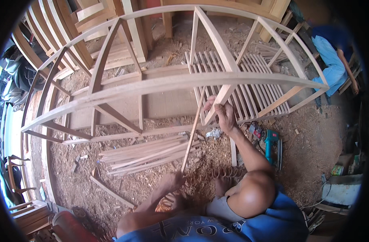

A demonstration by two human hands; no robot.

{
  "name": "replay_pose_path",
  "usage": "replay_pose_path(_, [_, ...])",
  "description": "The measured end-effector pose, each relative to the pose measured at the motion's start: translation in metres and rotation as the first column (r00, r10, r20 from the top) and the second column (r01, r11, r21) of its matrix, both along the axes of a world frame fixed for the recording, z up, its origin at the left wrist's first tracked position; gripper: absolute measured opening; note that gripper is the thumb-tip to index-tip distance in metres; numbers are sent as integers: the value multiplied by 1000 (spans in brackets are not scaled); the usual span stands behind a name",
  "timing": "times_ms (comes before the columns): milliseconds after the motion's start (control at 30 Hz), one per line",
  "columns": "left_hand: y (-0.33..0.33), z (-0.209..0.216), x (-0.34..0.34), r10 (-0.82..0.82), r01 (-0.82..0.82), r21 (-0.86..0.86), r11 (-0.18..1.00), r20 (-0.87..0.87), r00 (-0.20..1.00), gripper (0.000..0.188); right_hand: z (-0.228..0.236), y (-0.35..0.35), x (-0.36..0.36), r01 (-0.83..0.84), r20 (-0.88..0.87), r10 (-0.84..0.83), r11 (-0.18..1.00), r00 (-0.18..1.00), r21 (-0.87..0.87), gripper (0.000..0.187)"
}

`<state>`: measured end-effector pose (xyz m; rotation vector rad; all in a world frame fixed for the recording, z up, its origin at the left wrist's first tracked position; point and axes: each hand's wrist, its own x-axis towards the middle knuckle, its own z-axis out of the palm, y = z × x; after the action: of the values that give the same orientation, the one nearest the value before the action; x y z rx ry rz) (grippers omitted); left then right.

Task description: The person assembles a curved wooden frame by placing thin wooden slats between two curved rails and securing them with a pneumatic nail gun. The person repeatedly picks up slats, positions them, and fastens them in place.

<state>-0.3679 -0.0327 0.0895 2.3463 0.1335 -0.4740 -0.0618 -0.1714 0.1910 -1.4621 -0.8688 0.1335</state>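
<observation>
In front of me stands a large wooden frame (168, 83), built from curved rails and upright posts. My right hand (224, 116) is closed round the lower part of a near post (222, 99), thumb on the front, fingertips showing on its left side. Low in the middle, my left hand (174, 181) is closed on the lower end of a thin wooden strip (192, 133). The strip slants up and slightly right, its upper end near the frame's front rail, beside the post. Whether that end touches the frame, I cannot tell.
A slatted panel (249, 86) and a flat board (164, 105) lie in the frame's base. Loose wooden strips (148, 155) are piled on the shavings-covered floor. A green power tool (272, 143) stands right of my forearm. Another person (329, 60) is at the far right.
</observation>
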Motion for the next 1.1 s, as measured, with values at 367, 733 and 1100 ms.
replay_pose_path(367, [17,-11,42,135,-165,81,983,287,948,15,-6,0,-10,186,-5,-187,980,982,-71,52])
replay_pose_path(733, [63,-35,65,-33,-217,361,907,573,819,17,10,-61,-18,234,-45,-242,963,969,-134,56])
replay_pose_path(1100, [42,-47,122,-255,18,341,940,665,702,24,13,-121,24,352,74,-345,928,936,-123,57])
